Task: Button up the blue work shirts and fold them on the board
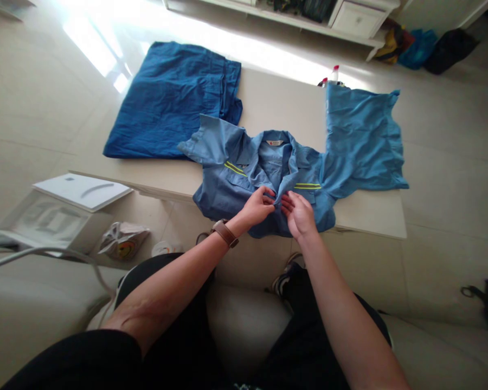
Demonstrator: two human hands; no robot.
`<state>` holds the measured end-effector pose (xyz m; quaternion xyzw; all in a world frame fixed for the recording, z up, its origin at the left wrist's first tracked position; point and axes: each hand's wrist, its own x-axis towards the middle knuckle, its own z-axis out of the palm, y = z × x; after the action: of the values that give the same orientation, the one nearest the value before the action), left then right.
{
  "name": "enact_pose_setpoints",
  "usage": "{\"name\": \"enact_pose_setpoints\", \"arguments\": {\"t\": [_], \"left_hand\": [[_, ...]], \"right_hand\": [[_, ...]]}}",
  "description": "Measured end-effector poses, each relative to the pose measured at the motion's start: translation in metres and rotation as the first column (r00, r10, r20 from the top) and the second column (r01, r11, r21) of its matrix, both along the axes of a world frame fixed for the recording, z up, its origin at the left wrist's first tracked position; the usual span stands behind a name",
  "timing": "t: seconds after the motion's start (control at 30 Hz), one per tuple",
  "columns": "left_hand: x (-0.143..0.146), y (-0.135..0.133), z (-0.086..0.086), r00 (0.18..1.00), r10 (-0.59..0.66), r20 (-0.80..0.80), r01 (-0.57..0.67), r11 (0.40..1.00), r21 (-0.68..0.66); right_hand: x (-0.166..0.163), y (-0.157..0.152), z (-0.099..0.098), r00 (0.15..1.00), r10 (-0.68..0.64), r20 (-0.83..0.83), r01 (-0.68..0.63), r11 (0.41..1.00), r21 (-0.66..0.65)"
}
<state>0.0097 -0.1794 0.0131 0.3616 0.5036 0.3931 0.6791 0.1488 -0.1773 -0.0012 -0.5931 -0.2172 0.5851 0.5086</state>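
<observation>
A light blue work shirt (228, 179) with yellow stripes over its chest pockets lies face up on the table, collar away from me. Its lower part hangs over the near table edge. At the front opening, just below the collar, my left hand (261, 207) pinches one edge of the shirt with bent fingers. My right hand (299, 214) is close beside it, thumb and fingers closed on the other front edge. Whether a button sits between the fingers is too small to make out. One sleeve spreads to each side.
Folded dark blue trousers (171, 103) lie on the white table (284, 103) at the back left. Red-capped bottles (335, 73) show behind its far edge. A white box (83, 190) and a plastic bag (124, 241) stand on the floor at left. A white cabinet (358, 21) is beyond.
</observation>
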Motion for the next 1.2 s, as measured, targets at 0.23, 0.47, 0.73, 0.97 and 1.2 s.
{"name": "enact_pose_setpoints", "arguments": {"t": [0.23, 0.47, 0.73, 0.97, 1.2], "left_hand": [[0.0, 0.005, -0.006, 0.99, -0.066, -0.128, 0.053, 0.994, -0.099], [-0.004, 0.007, -0.009, 0.987, 0.136, -0.085, -0.151, 0.964, -0.218], [-0.005, 0.011, -0.008, 0.974, 0.215, -0.064, -0.218, 0.975, -0.049], [-0.003, 0.013, -0.016, 0.962, 0.268, 0.052, -0.268, 0.963, -0.007], [-0.001, 0.018, -0.009, 0.932, 0.334, 0.143, -0.322, 0.941, -0.102]], "right_hand": [[0.01, 0.005, -0.008, 0.997, -0.072, -0.01, 0.072, 0.996, 0.043], [0.014, 0.007, -0.012, 0.983, -0.091, 0.161, 0.07, 0.988, 0.136], [0.006, 0.001, 0.003, 0.974, -0.044, 0.224, 0.003, 0.984, 0.178], [-0.001, -0.006, 0.015, 0.867, 0.106, 0.488, -0.253, 0.936, 0.246], [-0.002, -0.008, 0.016, 0.856, 0.196, 0.478, -0.332, 0.918, 0.217]]}}
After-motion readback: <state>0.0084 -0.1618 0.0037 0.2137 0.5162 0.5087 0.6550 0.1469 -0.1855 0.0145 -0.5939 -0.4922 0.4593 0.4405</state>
